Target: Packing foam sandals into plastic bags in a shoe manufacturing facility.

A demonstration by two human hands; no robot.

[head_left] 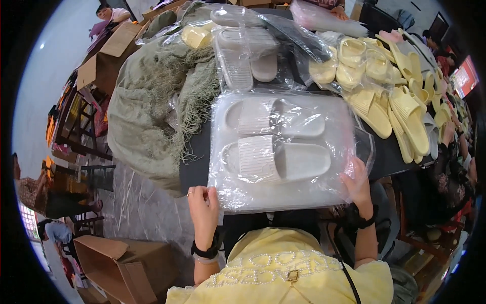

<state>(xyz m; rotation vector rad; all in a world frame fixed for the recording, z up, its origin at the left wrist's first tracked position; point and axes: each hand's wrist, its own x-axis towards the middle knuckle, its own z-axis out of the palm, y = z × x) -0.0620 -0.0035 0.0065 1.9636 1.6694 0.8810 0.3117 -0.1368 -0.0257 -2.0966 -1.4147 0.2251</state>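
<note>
A pair of pale grey slide sandals (255,159) lies side by side in a clear plastic bag (304,194), on a stack of similar bags at the table's near edge. My left hand (203,200) pinches the bag's near left corner, fingers bent together. At the right edge my right hand (357,182) grips the plastic, thumb on top and the other fingers partly hidden behind the film. The pair's straps both sit toward the left. Beyond it, more bagged grey slides (243,55) lie on the dark table (195,169).
A large olive sack (147,106) with frayed edges bulges at the left of the table. Loose yellow slides (410,119) are heaped at the right. An open cardboard box (126,263) stands on the floor at lower left. Other people work around the room.
</note>
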